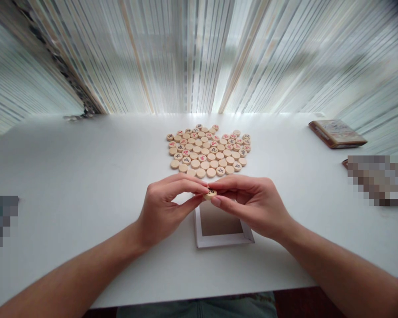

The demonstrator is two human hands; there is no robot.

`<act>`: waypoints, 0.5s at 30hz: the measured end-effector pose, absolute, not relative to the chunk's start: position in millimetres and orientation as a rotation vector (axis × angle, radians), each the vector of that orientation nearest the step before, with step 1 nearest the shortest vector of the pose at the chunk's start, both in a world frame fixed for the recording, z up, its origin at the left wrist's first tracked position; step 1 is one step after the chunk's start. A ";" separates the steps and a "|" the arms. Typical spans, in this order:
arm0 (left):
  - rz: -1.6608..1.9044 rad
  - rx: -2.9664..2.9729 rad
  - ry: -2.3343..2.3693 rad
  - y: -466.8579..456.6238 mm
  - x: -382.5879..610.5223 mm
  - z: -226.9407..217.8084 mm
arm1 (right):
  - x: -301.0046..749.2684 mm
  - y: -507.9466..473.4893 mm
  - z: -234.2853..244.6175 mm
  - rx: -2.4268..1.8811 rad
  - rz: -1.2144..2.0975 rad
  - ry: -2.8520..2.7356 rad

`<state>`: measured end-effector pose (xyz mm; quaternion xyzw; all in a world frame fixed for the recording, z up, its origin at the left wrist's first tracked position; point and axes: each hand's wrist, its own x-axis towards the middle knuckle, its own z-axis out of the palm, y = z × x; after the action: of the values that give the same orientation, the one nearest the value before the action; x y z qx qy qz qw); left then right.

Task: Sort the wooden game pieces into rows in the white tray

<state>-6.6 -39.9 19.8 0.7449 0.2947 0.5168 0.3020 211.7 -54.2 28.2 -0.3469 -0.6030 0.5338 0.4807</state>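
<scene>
Between the fingertips of my left hand (172, 201) and my right hand (252, 198) is a round wooden xiangqi piece (210, 193) with a black character on its upper face. Both hands pinch it, one from each side. Below it lies an open shallow box (199, 240) with a white rim and brown bottom; my right hand hides part of it. Just beyond my fingers, many more xiangqi pieces (211, 157) lie flat in a cluster. Some show red or black characters, others plain faces.
The white table (86, 185) runs back to a striped curtain (159, 57). A box with a brown edge (338, 134) lies at the back right, and a blurred-out object (378, 181) is in front of it. Another pixelated object (0, 221) is at the left edge.
</scene>
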 end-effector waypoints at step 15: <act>1.256 2.024 1.031 -36.8 -9.2 18.5 | 215.2 -51.1 31.0 -0.957 0.647 -1.971</act>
<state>-9.2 -36.8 18.5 0.7509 0.3825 0.4659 0.2699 215.2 -51.1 31.0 -0.3809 -0.7847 0.2578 0.4156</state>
